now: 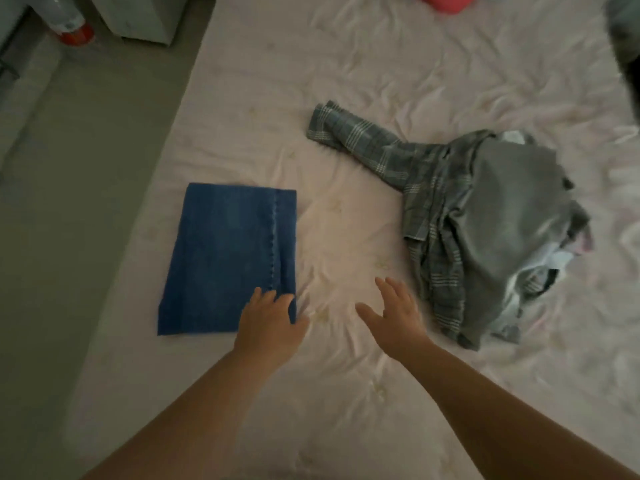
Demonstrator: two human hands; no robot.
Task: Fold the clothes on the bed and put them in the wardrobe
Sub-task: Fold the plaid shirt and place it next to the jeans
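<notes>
A: Nearest, what are the hands doing?

B: The left hand [268, 323] lies on the near right corner of the folded jeans [228, 258], fingers relaxed and resting on the denim. The right hand [394, 313] hovers over the bed [346, 393], fingers spread, holding nothing.

A: So which step?

B: I'd judge the jeans are done and the next garment is due. That calls for reaching right to the unfolded heap: a plaid garment [408, 164] tangled under a grey one [512, 202].

A: Any containers?

B: No wardrobe shows. Far left, a blurred bottle [69, 24] stands on the floor; contents unclear.
</notes>
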